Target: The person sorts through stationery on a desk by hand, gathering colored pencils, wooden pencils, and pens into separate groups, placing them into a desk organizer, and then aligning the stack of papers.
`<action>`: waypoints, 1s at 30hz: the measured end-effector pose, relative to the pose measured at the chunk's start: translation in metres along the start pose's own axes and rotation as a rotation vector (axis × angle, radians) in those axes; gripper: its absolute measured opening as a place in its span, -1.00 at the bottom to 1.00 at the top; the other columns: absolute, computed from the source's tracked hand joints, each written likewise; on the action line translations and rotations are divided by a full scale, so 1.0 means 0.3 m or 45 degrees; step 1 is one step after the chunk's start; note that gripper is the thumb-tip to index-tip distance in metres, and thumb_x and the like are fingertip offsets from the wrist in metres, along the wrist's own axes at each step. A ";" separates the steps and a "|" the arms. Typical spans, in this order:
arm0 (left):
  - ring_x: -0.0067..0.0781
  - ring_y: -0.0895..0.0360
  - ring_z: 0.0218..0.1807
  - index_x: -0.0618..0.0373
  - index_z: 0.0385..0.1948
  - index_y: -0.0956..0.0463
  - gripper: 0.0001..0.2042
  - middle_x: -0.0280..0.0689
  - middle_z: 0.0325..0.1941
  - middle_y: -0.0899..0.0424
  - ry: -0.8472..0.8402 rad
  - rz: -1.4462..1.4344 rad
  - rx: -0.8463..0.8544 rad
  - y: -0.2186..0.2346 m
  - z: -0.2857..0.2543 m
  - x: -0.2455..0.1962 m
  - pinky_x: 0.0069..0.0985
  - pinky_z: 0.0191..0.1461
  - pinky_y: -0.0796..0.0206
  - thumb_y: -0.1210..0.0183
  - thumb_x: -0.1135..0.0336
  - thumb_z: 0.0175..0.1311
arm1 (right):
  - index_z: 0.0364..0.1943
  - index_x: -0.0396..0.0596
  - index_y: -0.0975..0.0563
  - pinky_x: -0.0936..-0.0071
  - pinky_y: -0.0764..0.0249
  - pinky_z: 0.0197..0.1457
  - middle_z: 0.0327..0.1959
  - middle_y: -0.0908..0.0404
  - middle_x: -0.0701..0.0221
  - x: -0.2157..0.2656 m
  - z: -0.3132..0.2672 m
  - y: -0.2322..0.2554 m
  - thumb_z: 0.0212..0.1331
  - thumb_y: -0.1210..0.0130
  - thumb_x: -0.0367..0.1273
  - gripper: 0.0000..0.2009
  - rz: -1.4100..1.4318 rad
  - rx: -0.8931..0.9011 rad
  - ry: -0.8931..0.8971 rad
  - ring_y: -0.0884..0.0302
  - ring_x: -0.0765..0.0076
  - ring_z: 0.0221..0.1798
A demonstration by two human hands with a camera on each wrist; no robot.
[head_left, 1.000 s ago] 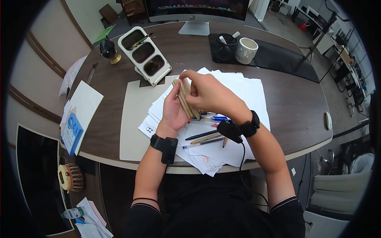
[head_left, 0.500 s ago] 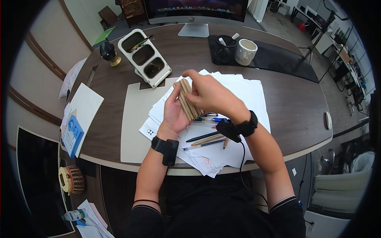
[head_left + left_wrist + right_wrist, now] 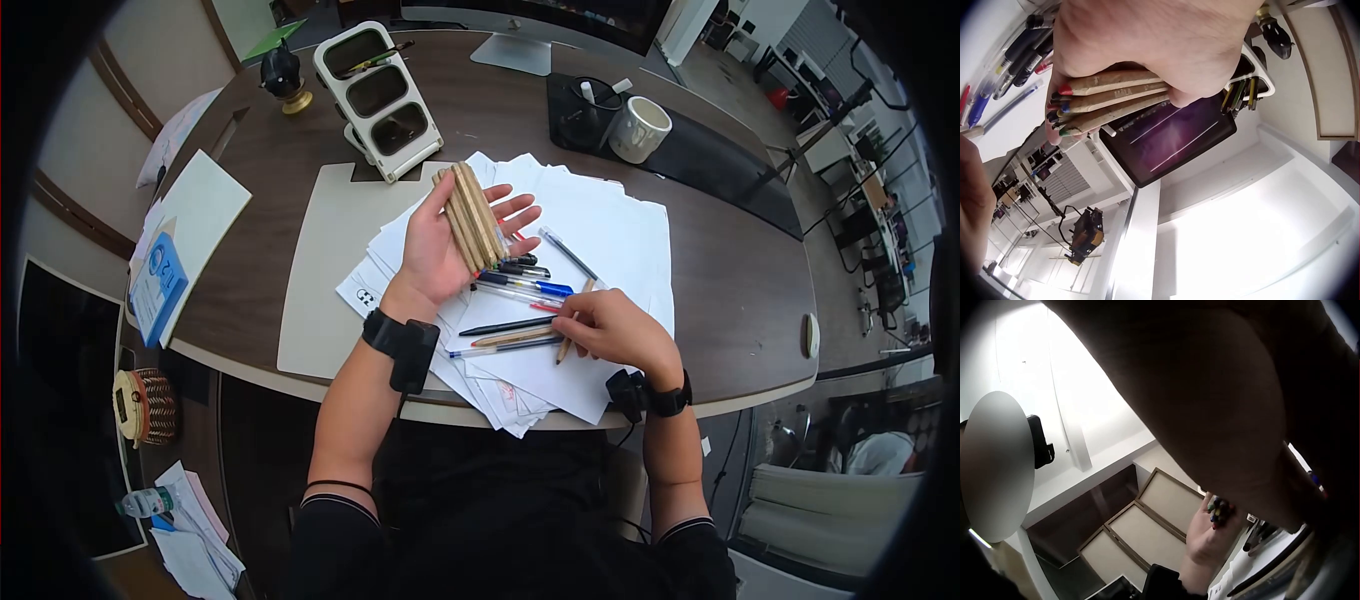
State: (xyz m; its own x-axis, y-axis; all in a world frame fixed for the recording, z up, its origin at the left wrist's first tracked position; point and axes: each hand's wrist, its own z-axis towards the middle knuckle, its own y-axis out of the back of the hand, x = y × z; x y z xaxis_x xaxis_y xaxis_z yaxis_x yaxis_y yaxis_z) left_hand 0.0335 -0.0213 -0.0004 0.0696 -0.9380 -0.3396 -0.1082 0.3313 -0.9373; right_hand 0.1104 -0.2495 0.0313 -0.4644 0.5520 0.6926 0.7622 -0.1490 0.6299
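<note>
A bundle of several wooden coloured pencils lies across the palm of my left hand, held under the thumb, with the other fingers stretched out beyond it. Red, blue and green tips show in the left wrist view. My right hand is low over the papers, its fingers bent. Its fingertips are right at the end of a wooden pencil and overlap a second wooden pencil; I cannot tell whether they grip either. Beside these lie a black pencil and several pens.
White papers spread over a beige mat on the dark desk. At the back stand a tilted white organizer, a black mesh pen cup and a mug. A mouse lies near the right edge.
My right hand has moved from the bundle in my left hand down and right to the loose pencils. The left hand still holds the bundle, its fingers now in sight. The head view has shifted.
</note>
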 end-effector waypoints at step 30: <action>0.12 -0.26 0.38 0.40 0.16 -0.25 -0.23 0.21 0.28 -0.34 0.060 0.093 0.032 -0.016 0.002 0.021 -0.07 0.45 -0.13 0.17 -0.32 0.37 | -0.30 -0.17 -0.39 0.12 -0.47 -0.35 -0.45 -0.58 0.16 0.283 0.234 -0.085 0.13 -0.02 -0.45 -0.89 -0.368 -0.820 0.657 -0.57 -0.05 -0.38</action>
State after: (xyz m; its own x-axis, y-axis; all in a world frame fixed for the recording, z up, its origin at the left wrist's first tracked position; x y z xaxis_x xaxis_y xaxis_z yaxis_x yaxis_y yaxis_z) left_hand 0.0349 -0.0286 0.0019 0.0155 -0.9149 -0.4034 -0.0861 0.4007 -0.9122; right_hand 0.0832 -0.1414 0.0493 -0.8650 0.2227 0.4497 0.2525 -0.5812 0.7736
